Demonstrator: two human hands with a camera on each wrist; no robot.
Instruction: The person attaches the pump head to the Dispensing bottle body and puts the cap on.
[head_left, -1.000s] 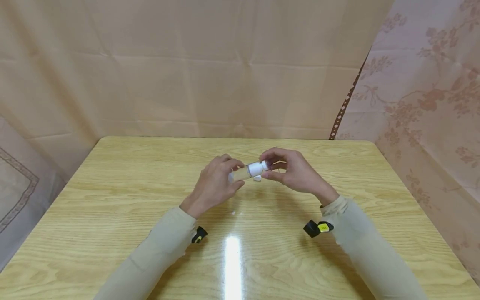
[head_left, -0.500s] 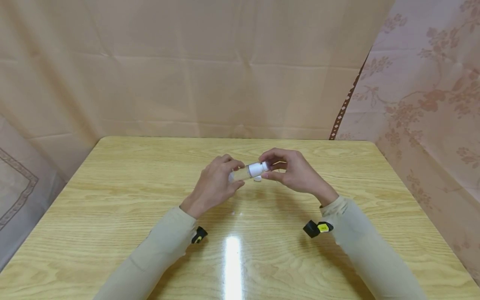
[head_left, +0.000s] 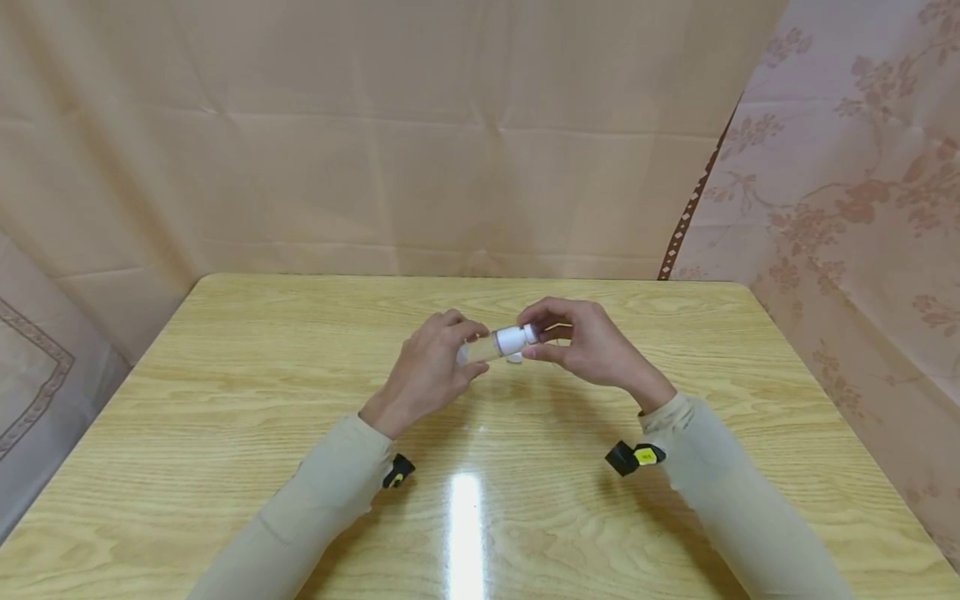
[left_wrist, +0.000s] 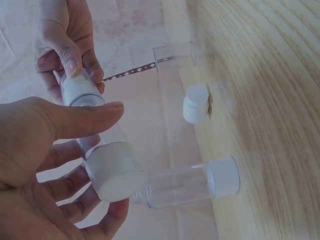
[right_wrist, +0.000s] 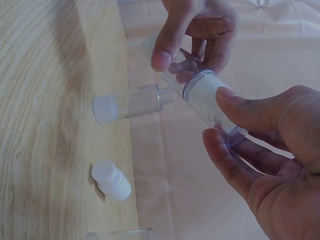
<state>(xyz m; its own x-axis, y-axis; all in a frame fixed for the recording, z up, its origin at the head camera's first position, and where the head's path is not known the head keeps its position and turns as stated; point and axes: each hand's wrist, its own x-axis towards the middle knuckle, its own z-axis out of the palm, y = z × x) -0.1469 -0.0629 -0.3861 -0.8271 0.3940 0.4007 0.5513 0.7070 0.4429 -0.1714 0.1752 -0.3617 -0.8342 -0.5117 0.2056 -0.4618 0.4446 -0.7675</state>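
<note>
A clear cylindrical bottle (head_left: pixel 482 349) is held tilted in the air between both hands. Its lower end is white (left_wrist: pixel 117 172), and a white fitting (right_wrist: pixel 210 97) with a clear collar sits at the other end. My left hand (head_left: pixel 431 367) grips the lower end, thumb on one side and fingers on the other. With thumb and fingertips, my right hand (head_left: pixel 592 342) pinches the white fitting at the upper end. Whether that fitting is fully seated cannot be made out.
Behind the held bottle, a second clear bottle (right_wrist: pixel 132 104) with a white base and bare threaded neck stands on the wooden table (head_left: pixel 300 375). Beside it are a small white pump-like piece (right_wrist: pixel 111 181) and a clear cap (left_wrist: pixel 175 56). A beige curtain (head_left: pixel 420 167) hangs behind.
</note>
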